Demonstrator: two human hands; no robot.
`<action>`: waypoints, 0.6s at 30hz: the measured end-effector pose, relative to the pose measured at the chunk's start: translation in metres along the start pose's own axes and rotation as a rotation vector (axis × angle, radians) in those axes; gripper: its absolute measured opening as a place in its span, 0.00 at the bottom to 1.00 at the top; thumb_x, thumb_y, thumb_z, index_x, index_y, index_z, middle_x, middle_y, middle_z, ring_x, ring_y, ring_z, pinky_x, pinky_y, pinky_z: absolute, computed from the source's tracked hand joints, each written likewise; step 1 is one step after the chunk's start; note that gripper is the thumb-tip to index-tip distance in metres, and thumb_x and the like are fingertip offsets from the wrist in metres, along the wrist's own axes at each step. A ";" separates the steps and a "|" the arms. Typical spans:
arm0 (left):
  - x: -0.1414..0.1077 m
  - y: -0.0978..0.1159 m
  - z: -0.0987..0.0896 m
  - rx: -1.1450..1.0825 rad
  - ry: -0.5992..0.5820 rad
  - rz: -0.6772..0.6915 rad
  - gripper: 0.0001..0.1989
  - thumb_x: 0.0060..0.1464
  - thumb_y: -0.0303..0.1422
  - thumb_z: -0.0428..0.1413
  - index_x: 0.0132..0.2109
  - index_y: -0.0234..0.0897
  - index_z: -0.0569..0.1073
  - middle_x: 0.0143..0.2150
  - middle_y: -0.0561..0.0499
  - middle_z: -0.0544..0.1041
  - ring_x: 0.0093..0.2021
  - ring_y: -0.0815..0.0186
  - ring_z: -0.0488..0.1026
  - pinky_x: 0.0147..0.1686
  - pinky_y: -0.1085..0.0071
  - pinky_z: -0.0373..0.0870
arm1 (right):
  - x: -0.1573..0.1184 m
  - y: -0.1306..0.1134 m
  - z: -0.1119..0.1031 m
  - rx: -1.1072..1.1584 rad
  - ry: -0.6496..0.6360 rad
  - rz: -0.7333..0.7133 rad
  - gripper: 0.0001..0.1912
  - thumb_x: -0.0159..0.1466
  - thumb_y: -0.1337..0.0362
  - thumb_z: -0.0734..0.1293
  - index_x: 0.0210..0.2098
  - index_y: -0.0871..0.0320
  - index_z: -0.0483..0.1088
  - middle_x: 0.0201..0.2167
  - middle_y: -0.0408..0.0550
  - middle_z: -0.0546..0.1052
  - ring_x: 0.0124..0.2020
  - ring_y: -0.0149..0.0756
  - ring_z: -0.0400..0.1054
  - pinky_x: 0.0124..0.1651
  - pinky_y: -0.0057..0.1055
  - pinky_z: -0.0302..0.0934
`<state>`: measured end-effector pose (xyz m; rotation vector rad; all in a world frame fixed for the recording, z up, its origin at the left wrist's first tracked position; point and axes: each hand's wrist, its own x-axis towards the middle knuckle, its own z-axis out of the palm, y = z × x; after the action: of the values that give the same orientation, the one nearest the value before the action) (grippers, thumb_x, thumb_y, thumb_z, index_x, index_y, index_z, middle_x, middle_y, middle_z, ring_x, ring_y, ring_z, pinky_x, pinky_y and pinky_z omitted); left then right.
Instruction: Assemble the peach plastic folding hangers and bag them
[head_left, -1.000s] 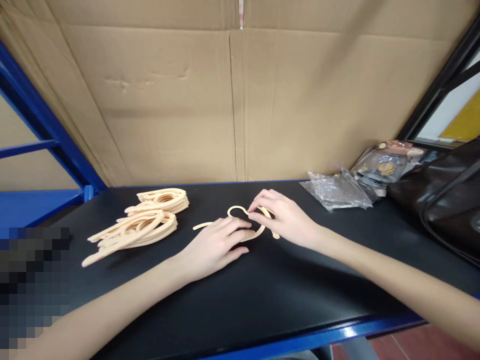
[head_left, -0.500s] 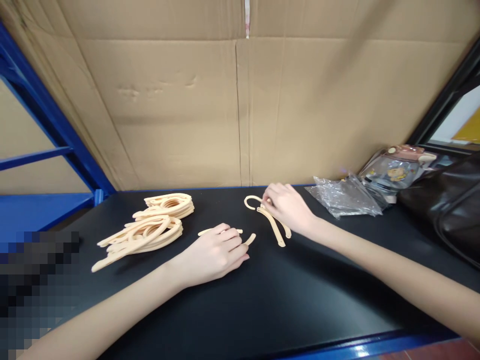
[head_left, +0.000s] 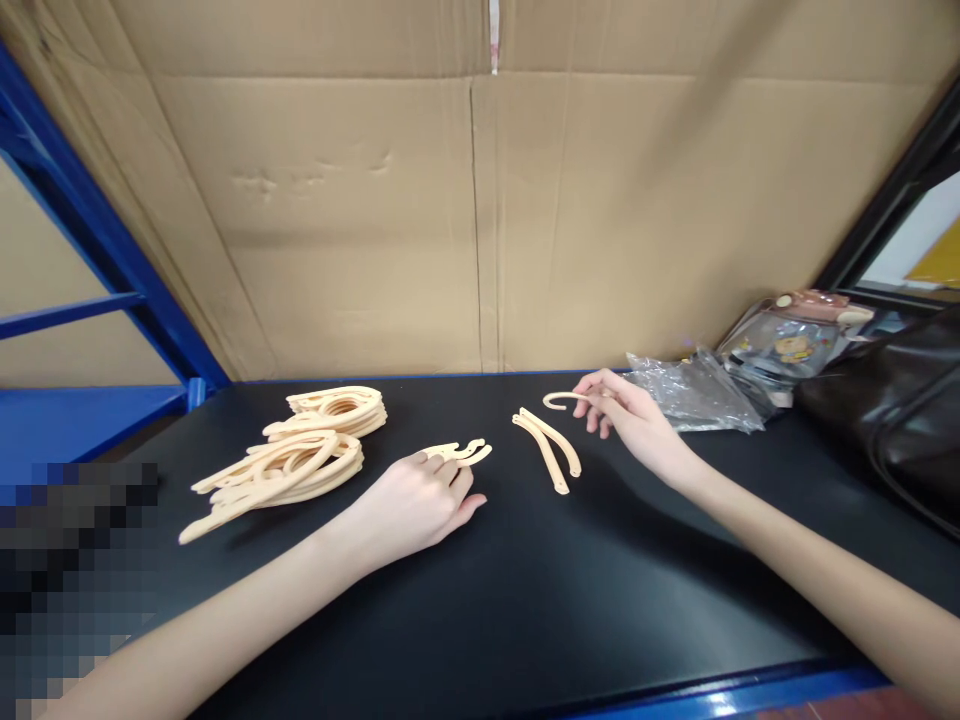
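My right hand [head_left: 626,415] pinches a cream plastic hanger hook [head_left: 559,397], its curved end pointing left above the black table. Under the curled fingers of my left hand [head_left: 420,500] are short cream hanger arms [head_left: 472,452], with notched ends sticking out past the knuckles; the rest of them is hidden. Its thumb stretches to the right, away from the pieces. Between my hands, two slim curved hanger arms [head_left: 550,450] lie side by side, close together at their far ends and spread at their near ends.
Two piles of cream folded hangers, a back pile [head_left: 337,408] and a front pile [head_left: 292,470], lie on the black table [head_left: 525,600] at left. Clear plastic bags [head_left: 694,395], a clear bottle [head_left: 787,345] and a dark leather bag [head_left: 892,410] sit at right. Cardboard [head_left: 337,220] stands behind.
My right hand has moved right with the hook, away from the two slim hanger arms, which stay put. My left hand has curled further, and the pieces beneath it have shifted and show more.
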<state>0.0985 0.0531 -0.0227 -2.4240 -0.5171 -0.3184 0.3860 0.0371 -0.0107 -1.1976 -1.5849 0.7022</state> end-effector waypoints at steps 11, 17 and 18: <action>0.002 -0.001 0.008 -0.055 -0.086 -0.056 0.16 0.62 0.39 0.49 0.43 0.31 0.73 0.39 0.42 0.76 0.38 0.56 0.76 0.33 0.65 0.73 | -0.004 0.014 0.001 0.029 -0.021 0.100 0.11 0.63 0.61 0.56 0.39 0.59 0.65 0.22 0.39 0.61 0.23 0.28 0.59 0.30 0.30 0.61; 0.004 -0.002 0.009 -0.058 -0.097 -0.048 0.16 0.63 0.39 0.47 0.42 0.31 0.73 0.38 0.42 0.76 0.37 0.56 0.76 0.32 0.65 0.73 | -0.009 0.004 0.001 -0.270 0.046 0.057 0.07 0.63 0.64 0.53 0.32 0.56 0.60 0.22 0.38 0.58 0.21 0.27 0.52 0.25 0.26 0.50; 0.004 -0.002 0.009 -0.057 -0.097 -0.047 0.16 0.63 0.39 0.47 0.42 0.31 0.73 0.38 0.42 0.76 0.37 0.56 0.76 0.32 0.64 0.73 | -0.011 0.000 0.001 -0.371 0.042 0.048 0.07 0.63 0.64 0.54 0.31 0.56 0.61 0.21 0.37 0.59 0.21 0.28 0.52 0.26 0.27 0.49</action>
<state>0.1020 0.0609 -0.0271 -2.4943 -0.6165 -0.2396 0.3854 0.0274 -0.0154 -1.5121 -1.7030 0.4185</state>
